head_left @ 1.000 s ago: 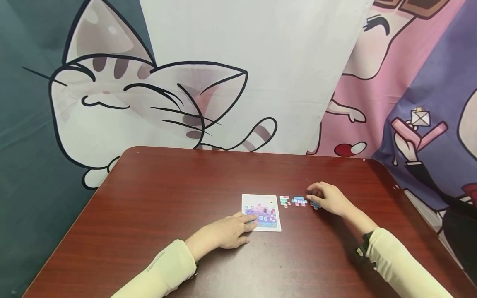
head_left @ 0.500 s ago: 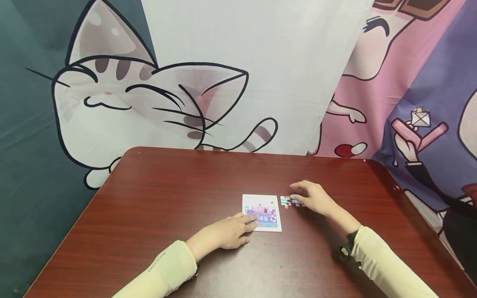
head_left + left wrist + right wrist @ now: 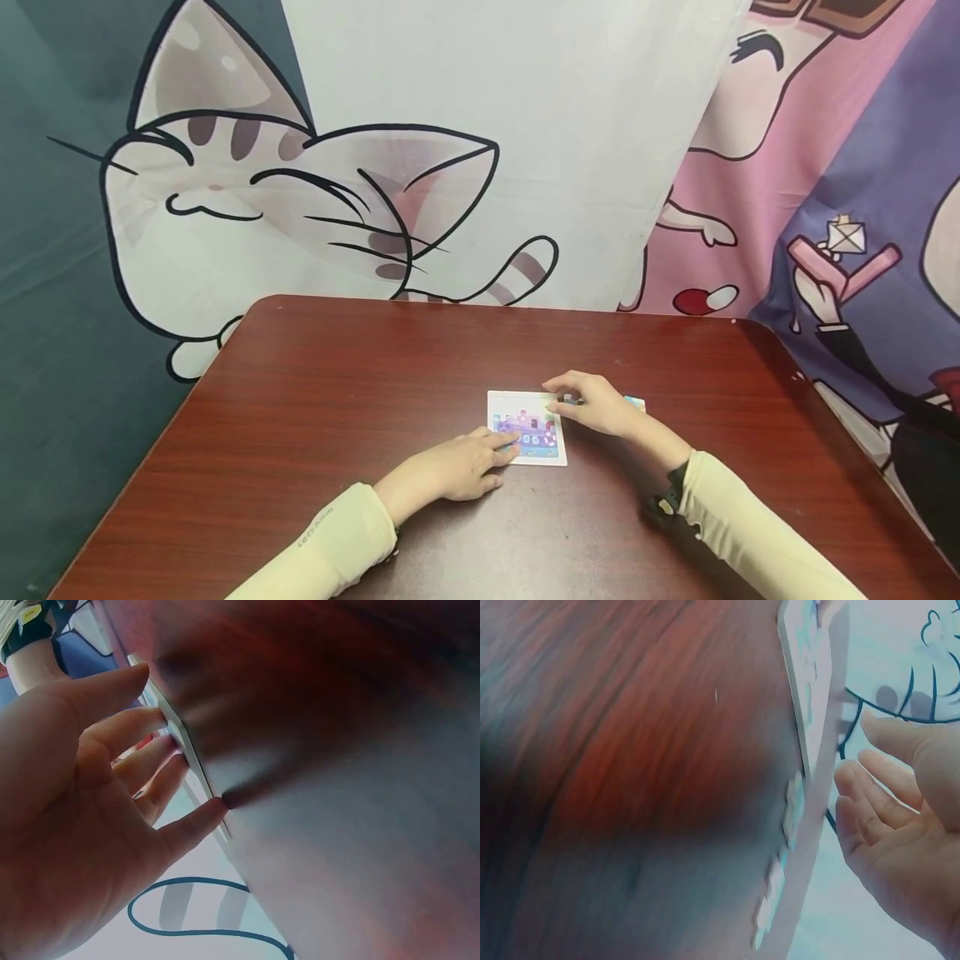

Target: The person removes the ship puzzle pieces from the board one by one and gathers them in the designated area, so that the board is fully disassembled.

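Rested left hand (image 3: pixel 465 467), with fingers nearly straight and spread, at board's (image 3: pixel 517 403) near-left corner. Held right hand (image 3: pixel 592 406) above far-right corner, with fingers loosely bent, gripping nothing visible. Had two pieces (image 3: pixel 793 810) below it, in a row running rightward from board.

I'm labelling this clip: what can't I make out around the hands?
Head: puzzle pieces beside the puzzle board, mostly hidden by the right hand.
Head: the board's lower left corner, covered by the left hand.
Right wrist: one board end, cut off by the top edge.
Left wrist: the board's print, mostly screened by that hand.
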`<state>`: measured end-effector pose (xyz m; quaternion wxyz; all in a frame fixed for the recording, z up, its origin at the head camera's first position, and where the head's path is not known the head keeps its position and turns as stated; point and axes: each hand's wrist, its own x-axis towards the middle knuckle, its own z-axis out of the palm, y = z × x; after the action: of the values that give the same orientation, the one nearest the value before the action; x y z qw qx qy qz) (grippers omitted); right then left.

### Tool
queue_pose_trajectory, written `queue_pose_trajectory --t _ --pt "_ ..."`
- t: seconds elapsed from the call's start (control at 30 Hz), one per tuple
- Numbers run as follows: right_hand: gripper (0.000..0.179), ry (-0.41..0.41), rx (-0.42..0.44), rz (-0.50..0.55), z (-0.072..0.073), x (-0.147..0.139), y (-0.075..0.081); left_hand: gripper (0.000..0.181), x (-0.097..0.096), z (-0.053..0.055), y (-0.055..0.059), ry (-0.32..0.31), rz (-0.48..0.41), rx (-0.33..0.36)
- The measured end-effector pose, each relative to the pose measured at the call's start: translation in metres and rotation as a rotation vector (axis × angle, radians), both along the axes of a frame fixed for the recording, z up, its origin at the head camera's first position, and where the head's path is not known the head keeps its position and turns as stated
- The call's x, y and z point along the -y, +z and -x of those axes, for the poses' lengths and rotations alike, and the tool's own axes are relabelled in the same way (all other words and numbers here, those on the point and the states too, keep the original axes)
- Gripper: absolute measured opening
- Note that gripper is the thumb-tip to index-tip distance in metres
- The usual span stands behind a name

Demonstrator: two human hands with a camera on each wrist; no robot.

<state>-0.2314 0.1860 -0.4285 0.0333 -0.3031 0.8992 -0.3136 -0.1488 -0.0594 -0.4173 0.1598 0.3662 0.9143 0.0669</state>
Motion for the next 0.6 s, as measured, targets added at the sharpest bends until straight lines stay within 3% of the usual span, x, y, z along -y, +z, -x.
queue_pose_trajectory --t 0.27,0.6 --pt "0.033 0.043 0.039 -0.005 0.002 0.022 0.000 0.051 -0.003 -0.001 0.000 -0.005 0.018 -0.023" --pt "0.027 0.108 0.029 -0.034 0.003 0.039 0.003 0.046 -0.012 -0.003 0.002 -0.009 0.069 -0.141"
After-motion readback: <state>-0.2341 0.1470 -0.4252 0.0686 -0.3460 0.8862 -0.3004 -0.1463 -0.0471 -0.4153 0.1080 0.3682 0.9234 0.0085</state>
